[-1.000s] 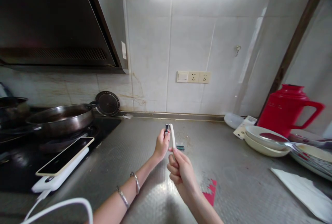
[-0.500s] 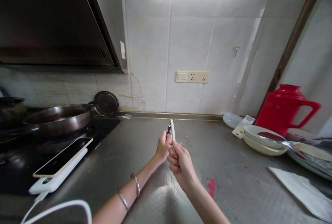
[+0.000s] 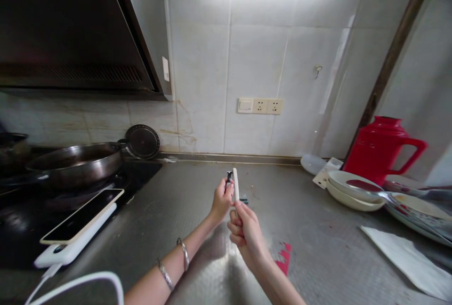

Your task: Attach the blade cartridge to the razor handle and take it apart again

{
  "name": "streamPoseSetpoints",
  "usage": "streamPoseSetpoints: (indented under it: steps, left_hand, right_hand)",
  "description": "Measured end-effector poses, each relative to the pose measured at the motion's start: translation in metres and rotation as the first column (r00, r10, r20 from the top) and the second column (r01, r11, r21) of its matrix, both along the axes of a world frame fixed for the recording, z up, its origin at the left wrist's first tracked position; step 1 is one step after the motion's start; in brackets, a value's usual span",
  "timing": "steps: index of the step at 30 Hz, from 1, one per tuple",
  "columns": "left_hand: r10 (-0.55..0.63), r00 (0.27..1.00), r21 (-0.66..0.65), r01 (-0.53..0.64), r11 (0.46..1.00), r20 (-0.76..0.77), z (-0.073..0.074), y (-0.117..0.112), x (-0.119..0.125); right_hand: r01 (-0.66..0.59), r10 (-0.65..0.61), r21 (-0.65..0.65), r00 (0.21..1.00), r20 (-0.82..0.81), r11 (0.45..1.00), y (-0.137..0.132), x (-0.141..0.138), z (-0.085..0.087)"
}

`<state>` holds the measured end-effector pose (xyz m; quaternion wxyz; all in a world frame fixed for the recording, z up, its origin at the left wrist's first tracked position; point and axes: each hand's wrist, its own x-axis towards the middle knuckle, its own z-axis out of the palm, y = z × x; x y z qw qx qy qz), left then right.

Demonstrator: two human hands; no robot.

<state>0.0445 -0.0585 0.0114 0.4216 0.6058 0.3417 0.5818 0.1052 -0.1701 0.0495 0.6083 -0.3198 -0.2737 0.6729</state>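
Over the metal counter [image 3: 197, 211], my two hands meet in front of me. My left hand [image 3: 223, 199] is closed round a small black tool with a silvery part [image 3: 229, 178]; its top pokes out above the fingers, and its kind is not clear. Pinched in my right hand [image 3: 245, 225] is a slim white stick [image 3: 236, 185], held upright just to the right of the black tool. Whether the two touch is hard to see. Behind the fingers a small dark green thing [image 3: 244, 200] lies on the counter, partly hidden.
To the left, a steel pan [image 3: 81, 161] stands on the black stove, with a phone [image 3: 83, 215] on a white power bank [image 3: 76, 239] before it. At right are a red thermos jug [image 3: 376, 149], stacked dishes [image 3: 353, 196] and a white paper sheet [image 3: 406, 258].
My right hand and the white stick have shifted slightly down; the stick looks straighter. More of the dark green thing shows behind the fingers. The whole view has moved a little.
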Motion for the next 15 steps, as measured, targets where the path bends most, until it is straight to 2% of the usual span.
streamPoseSetpoints:
  steps: [4, 10, 15]
  left_hand:
    - [0.063, 0.998, 0.009, -0.063, 0.998, 0.023, 0.000, 0.003, 0.000]
    - [-0.004, 0.999, -0.050, 0.006, 0.999, 0.048, 0.006, -0.007, 0.003]
    - [0.035, 0.999, -0.076, -0.032, 0.997, 0.034, 0.001, -0.001, 0.001]
  right_hand:
    - [-0.050, 0.050, -0.028, 0.999, 0.001, 0.998, -0.006, -0.005, -0.010]
    - [-0.020, 0.022, 0.026, 0.997, -0.070, 0.999, 0.008, 0.006, 0.007]
    - [-0.069, 0.067, -0.022, 0.995, -0.080, 0.997, 0.003, 0.006, -0.006]
